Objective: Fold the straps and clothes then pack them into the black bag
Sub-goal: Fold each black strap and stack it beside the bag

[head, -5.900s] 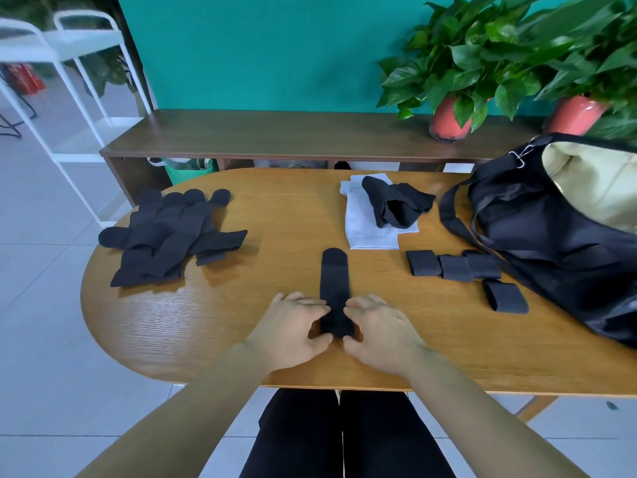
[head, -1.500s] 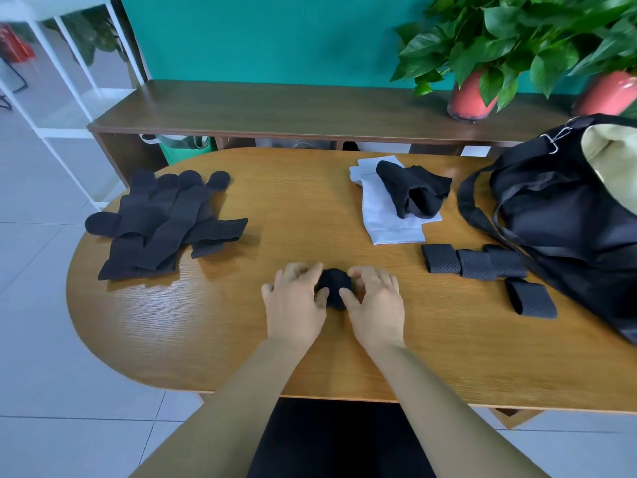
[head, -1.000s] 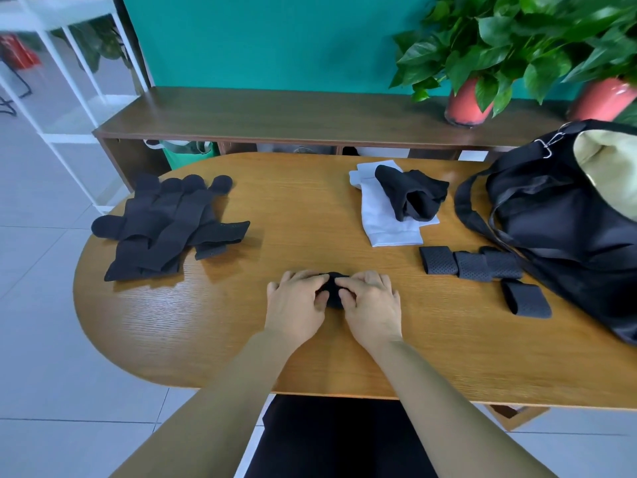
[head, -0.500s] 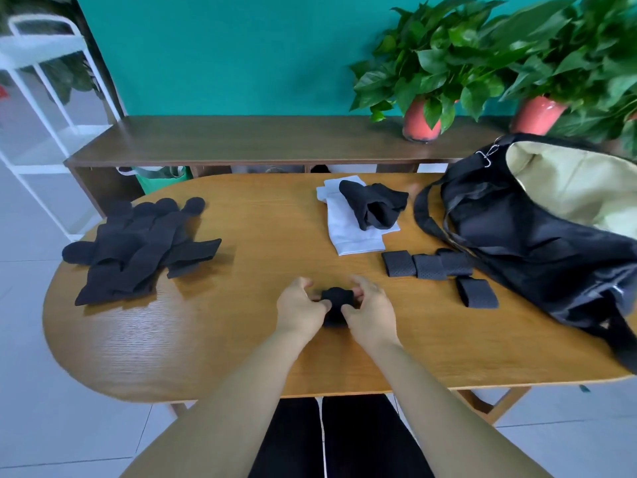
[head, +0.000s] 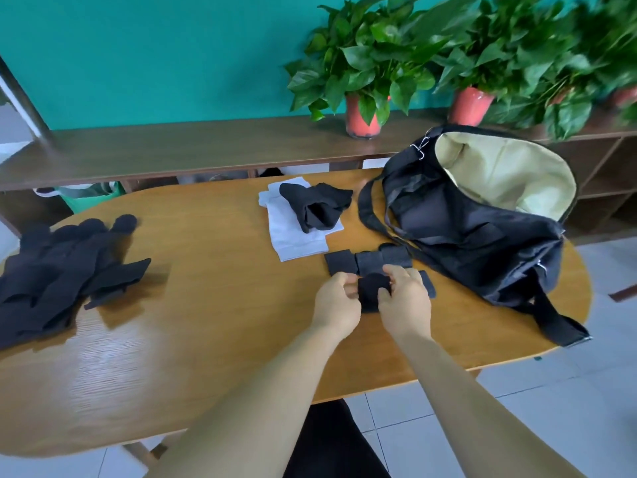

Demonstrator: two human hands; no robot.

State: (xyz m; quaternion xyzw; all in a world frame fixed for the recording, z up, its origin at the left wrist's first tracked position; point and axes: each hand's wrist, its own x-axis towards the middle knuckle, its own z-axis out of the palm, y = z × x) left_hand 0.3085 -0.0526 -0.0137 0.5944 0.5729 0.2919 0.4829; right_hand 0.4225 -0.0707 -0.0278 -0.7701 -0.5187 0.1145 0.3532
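A folded black strap [head: 371, 294] is held between my left hand [head: 336, 305] and my right hand [head: 404, 301], just above the oval wooden table [head: 213, 326]. Right behind it lies a row of folded straps [head: 368, 262]; a further one [head: 429, 288] peeks out past my right hand. A pile of unfolded black straps [head: 58, 274] lies at the table's left end. A white cloth [head: 293, 232] with a black garment [head: 319, 205] on it lies at the back middle. The black bag [head: 482, 236] stands open on the right, showing its cream lining.
A dark wooden bench [head: 172, 150] runs behind the table with two potted plants in red pots [head: 360, 117] on it. The bag's shoulder strap [head: 558, 322] trails to the table's right edge. A green bin [head: 89, 198] sits under the bench.
The long strap was rolled up from its near end into a small bundle. Both hands have now carried it to the right, up to the row of folded straps.
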